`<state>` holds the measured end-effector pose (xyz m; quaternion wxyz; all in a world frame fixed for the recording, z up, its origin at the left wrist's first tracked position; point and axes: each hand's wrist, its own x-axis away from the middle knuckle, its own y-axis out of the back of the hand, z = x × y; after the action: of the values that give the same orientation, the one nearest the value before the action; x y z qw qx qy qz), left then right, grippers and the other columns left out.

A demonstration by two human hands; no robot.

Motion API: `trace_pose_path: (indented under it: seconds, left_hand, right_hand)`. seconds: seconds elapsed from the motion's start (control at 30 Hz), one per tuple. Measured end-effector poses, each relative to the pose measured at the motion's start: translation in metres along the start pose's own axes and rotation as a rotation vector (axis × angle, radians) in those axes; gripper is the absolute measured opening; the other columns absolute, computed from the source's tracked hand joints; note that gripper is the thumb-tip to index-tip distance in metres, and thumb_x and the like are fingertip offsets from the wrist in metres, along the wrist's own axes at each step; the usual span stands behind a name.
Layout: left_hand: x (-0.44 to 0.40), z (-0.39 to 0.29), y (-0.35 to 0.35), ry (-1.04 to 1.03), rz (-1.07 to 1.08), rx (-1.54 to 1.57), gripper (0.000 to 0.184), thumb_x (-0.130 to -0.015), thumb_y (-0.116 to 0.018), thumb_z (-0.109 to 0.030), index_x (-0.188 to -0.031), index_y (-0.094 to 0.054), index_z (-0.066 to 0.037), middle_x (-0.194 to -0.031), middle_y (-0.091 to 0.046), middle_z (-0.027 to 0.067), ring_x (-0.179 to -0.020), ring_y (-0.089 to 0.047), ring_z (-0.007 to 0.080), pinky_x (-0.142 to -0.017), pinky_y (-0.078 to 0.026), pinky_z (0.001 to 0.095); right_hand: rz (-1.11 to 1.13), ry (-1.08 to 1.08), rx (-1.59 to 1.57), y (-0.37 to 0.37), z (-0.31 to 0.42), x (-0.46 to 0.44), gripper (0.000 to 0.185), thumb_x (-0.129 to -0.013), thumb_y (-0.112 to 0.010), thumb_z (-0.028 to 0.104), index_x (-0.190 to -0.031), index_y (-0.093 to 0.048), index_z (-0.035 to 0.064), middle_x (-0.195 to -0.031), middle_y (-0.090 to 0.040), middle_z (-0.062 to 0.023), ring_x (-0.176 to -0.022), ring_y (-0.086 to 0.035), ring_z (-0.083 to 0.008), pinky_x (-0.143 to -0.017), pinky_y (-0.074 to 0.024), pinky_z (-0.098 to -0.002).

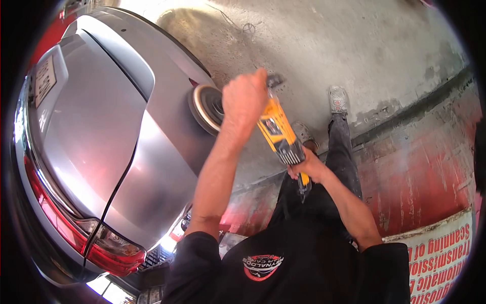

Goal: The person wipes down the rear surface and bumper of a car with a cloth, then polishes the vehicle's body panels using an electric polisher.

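A yellow-and-black power polisher is held between both hands, tilted across the middle of the view. My left hand is closed around the front of it, near a black handle end that sticks out past the fingers. My right hand wraps round the rear grip. The round polishing pad, pale with a dark rim, appears to rest against the silver car's lower body; the exact contact is hard to see. My left hand and forearm partly hide the tool's head.
A red tail light and a licence plate are on the car at the left. My shoes stand on the stained concrete floor. A groove crosses the floor near a red-painted area. A lettered sign is at lower right.
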<state>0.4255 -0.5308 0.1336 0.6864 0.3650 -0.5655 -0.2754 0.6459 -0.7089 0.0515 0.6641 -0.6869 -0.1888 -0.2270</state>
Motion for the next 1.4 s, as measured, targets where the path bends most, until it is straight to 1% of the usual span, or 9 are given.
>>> trace_pose_path:
  seconds: [0.07,0.2,0.47,0.57,0.7,0.8,1.1,1.2,1.4]
  left_hand:
    - [0.017,-0.004,-0.024,-0.077,0.002,0.027,0.006,-0.091,-0.059,-0.012,-0.092,-0.062,-0.007,-0.077,-0.071,0.0200,-0.076,-0.072,0.0440,-0.065,-0.058,0.0553]
    - [0.034,-0.010,-0.062,-0.056,0.072,0.098,0.006,-0.088,-0.061,-0.012,-0.091,-0.062,-0.006,-0.079,-0.071,0.0205,-0.077,-0.071,0.0446,-0.067,-0.058,0.0555]
    - [-0.014,-0.010,-0.068,-0.043,0.097,0.038,0.010,-0.086,-0.062,-0.012,-0.093,-0.069,-0.008,-0.082,-0.072,0.0217,-0.081,-0.072,0.0445,-0.072,-0.058,0.0551]
    - [-0.053,-0.003,-0.057,-0.092,-0.014,-0.056,0.014,-0.090,-0.060,-0.013,-0.087,-0.072,-0.009,-0.080,-0.073,0.0199,-0.077,-0.075,0.0399,-0.067,-0.060,0.0501]
    - [-0.096,0.013,-0.046,-0.113,-0.161,-0.102,0.018,-0.092,-0.057,-0.015,-0.086,-0.073,-0.010,-0.079,-0.073,0.0194,-0.077,-0.075,0.0397,-0.068,-0.061,0.0494]
    - [-0.097,0.012,-0.044,-0.111,-0.174,-0.095,0.018,-0.092,-0.057,-0.015,-0.086,-0.073,-0.010,-0.081,-0.073,0.0187,-0.077,-0.075,0.0398,-0.069,-0.061,0.0499]
    - [-0.025,-0.010,-0.126,-0.087,0.139,-0.094,0.017,-0.092,-0.060,-0.016,-0.091,-0.076,-0.010,-0.086,-0.075,0.0160,-0.083,-0.077,0.0362,-0.072,-0.062,0.0462]
    - [-0.001,-0.013,-0.152,-0.109,0.173,-0.044,0.014,-0.089,-0.061,-0.015,-0.091,-0.073,-0.010,-0.083,-0.074,0.0188,-0.081,-0.075,0.0396,-0.073,-0.061,0.0494]
    - [0.049,-0.008,-0.183,-0.176,0.137,0.024,0.016,-0.089,-0.060,-0.015,-0.086,-0.074,-0.007,-0.081,-0.074,0.0185,-0.078,-0.075,0.0384,-0.069,-0.061,0.0479]
  right_hand:
    - [-0.031,-0.061,-0.006,0.005,-0.017,0.019,0.044,-0.076,-0.073,-0.010,-0.112,-0.053,0.0039,-0.077,-0.064,-0.0086,-0.062,-0.064,-0.0193,-0.056,-0.0510,-0.0336]
    - [-0.071,-0.177,-0.026,0.015,-0.033,0.039,0.045,-0.075,-0.074,-0.011,-0.112,-0.054,0.0047,-0.077,-0.064,-0.0078,-0.063,-0.065,-0.0181,-0.056,-0.0520,-0.0321]
    - [-0.039,-0.141,-0.097,0.036,-0.029,-0.002,0.045,-0.074,-0.072,-0.010,-0.113,-0.054,0.0039,-0.079,-0.064,-0.0095,-0.064,-0.066,-0.0202,-0.057,-0.0531,-0.0338]
    - [0.028,-0.098,-0.083,0.045,-0.003,-0.040,0.042,-0.076,-0.071,-0.008,-0.113,-0.054,0.0031,-0.079,-0.064,-0.0105,-0.064,-0.066,-0.0211,-0.058,-0.0534,-0.0347]
    - [0.040,-0.044,-0.037,0.046,0.033,-0.075,0.035,-0.077,-0.070,-0.006,-0.109,-0.056,0.0022,-0.078,-0.064,-0.0108,-0.064,-0.066,-0.0203,-0.058,-0.0532,-0.0342]
    - [0.058,-0.041,-0.039,0.047,0.036,-0.081,0.033,-0.078,-0.069,-0.006,-0.108,-0.057,0.0021,-0.077,-0.064,-0.0106,-0.064,-0.065,-0.0199,-0.058,-0.0532,-0.0341]
    - [-0.043,-0.225,-0.216,0.057,-0.071,-0.021,0.037,-0.075,-0.072,-0.008,-0.108,-0.060,0.0032,-0.082,-0.067,-0.0118,-0.066,-0.068,-0.0223,-0.060,-0.0572,-0.0359]
    - [-0.067,-0.211,-0.262,0.051,-0.102,-0.007,0.033,-0.074,-0.073,-0.006,-0.104,-0.061,0.0025,-0.082,-0.067,-0.0114,-0.066,-0.067,-0.0223,-0.062,-0.0576,-0.0363]
    - [-0.098,-0.200,-0.257,0.041,-0.163,0.004,0.035,-0.072,-0.074,-0.005,-0.104,-0.063,0.0022,-0.080,-0.066,-0.0106,-0.066,-0.067,-0.0218,-0.063,-0.0570,-0.0356]
